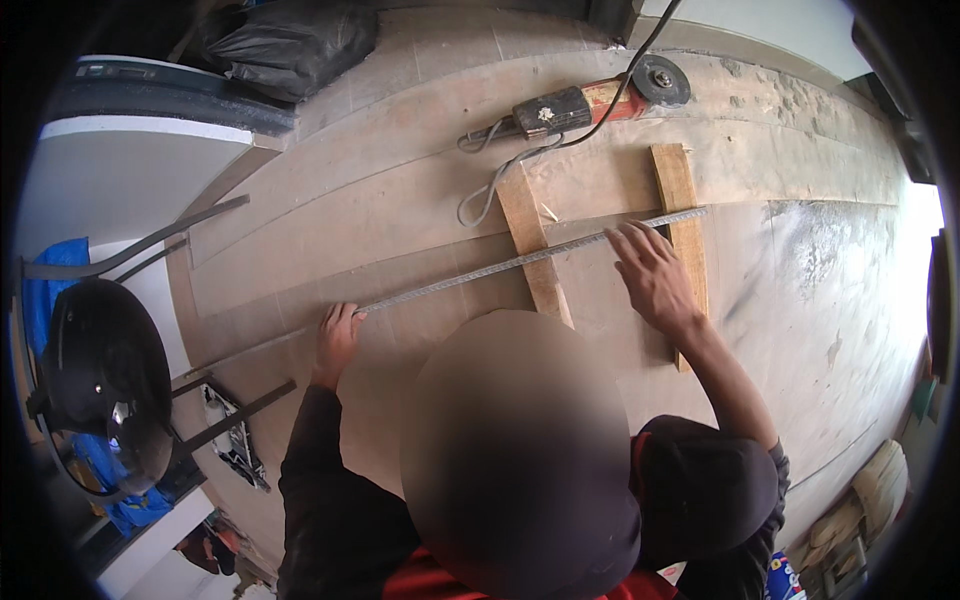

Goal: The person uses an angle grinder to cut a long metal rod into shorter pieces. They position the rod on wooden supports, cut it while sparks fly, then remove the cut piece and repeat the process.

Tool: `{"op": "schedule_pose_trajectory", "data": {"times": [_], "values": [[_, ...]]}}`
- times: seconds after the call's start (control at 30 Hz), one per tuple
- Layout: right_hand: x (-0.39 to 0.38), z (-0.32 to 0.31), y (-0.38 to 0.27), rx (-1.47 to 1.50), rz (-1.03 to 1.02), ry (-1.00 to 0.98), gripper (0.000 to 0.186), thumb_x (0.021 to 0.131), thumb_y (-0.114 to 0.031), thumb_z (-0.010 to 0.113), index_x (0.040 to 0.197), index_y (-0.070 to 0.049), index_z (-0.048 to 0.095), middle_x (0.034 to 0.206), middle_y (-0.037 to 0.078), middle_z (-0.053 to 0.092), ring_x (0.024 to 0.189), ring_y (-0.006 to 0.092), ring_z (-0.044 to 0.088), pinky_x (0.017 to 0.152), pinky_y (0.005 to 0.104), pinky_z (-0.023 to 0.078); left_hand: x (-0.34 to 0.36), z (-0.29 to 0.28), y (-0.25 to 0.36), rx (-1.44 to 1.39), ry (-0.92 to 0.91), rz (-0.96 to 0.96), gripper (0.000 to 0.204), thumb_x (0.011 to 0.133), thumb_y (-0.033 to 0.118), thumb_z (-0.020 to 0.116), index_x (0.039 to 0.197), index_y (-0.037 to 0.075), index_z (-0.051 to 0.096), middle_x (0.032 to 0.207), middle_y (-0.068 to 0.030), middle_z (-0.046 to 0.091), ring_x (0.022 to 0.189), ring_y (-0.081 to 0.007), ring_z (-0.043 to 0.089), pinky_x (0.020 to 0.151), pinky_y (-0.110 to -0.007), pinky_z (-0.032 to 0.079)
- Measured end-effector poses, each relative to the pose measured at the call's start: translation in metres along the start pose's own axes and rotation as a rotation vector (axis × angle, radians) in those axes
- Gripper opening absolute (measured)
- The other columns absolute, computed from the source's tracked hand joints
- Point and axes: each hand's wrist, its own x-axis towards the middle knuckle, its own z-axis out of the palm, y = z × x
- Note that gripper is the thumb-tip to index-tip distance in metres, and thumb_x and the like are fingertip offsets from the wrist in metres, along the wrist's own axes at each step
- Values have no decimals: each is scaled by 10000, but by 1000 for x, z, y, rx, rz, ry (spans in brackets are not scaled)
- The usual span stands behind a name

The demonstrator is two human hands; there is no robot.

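A long, thin ribbed steel rebar [440, 284] lies slantwise across two wooden blocks, its right end higher in the view. My left hand [336, 345] is closed around its left end. Over the right part of the bar, my right hand [655, 275] reaches with fingers stretched and slightly apart, the fingertips at the bar. The bar crosses the left wooden block [530, 235] between my hands. Its right end passes over the right wooden block [684, 240], just beyond my right hand.
An angle grinder [600, 103] with a disc lies on the floor beyond the blocks, its cable [490, 205] looping toward the left block. At left stand a black round-seated chair [105, 385] and its metal legs. A black plastic bag [295, 48] sits at the far left.
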Motion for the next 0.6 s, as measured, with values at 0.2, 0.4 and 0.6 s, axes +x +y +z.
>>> {"op": "schedule_pose_trajectory", "data": {"times": [0.2, 0.4, 0.6], "values": [[11, 32, 13, -171, -89, -55, 410, 865, -94, 490, 1269, -76, 555, 1169, 130, 548, 1181, 281, 499, 1103, 423, 353, 9, 0, -13, -126, -78, 81, 210, 959, 204, 526, 989, -1, 565, 927, -207, 601, 898, -414, 569, 765, -490, 444], [-8, 3, 67, -159, 27, 123, 383, 793, -68, 555, 1169, -81, 625, 1084, 111, 571, 1127, 289, 533, 1075, 430, 381, 37, -20, 68, -259, -74, 66, 248, 952, 237, 559, 953, -10, 589, 903, -215, 616, 868, -414, 578, 752, -482, 450], [-44, -3, 95, -274, 316, 236, 432, 828, -53, 580, 1259, -56, 551, 1298, 164, 525, 1200, 339, 493, 1070, 436, 376, 67, 3, 138, -395, -71, 160, 287, 939, 275, 592, 910, -9, 614, 839, -202, 631, 814, -403, 589, 722, -464, 461]]}}
